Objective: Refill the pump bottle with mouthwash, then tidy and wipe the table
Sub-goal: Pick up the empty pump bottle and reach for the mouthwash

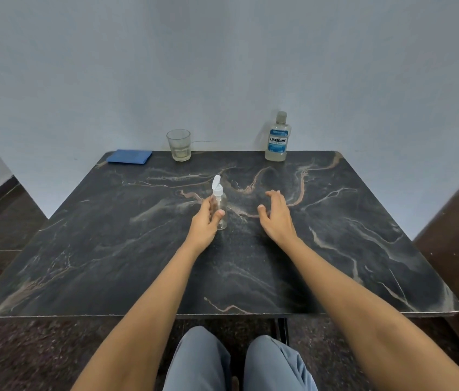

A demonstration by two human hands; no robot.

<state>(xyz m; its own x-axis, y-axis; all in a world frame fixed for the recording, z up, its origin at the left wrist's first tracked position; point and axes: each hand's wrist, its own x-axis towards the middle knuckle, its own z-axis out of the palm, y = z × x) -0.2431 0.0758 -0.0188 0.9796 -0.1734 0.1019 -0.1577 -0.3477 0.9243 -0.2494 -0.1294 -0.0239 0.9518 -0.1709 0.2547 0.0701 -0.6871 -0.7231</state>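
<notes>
Nearest, the left hand (207, 218) grips the small clear pump bottle (220, 206), upright mid-worktop, its white cap seemingly flipped open. Just beside it the right hand (276, 214) hovers empty, fingers spread. The tall clear mouthwash bottle (277, 138) stands far back right, nearer that hand.

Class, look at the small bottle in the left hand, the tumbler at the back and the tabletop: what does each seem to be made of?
Small bottle: clear plastic or glass, cannot tell which; see-through body, white plastic flip cap.
Tumbler: likely glass; transparent, thick base.
Tabletop: dark marble-like stone or a laminate imitating it; pale and pinkish veins, dull sheen.
</notes>
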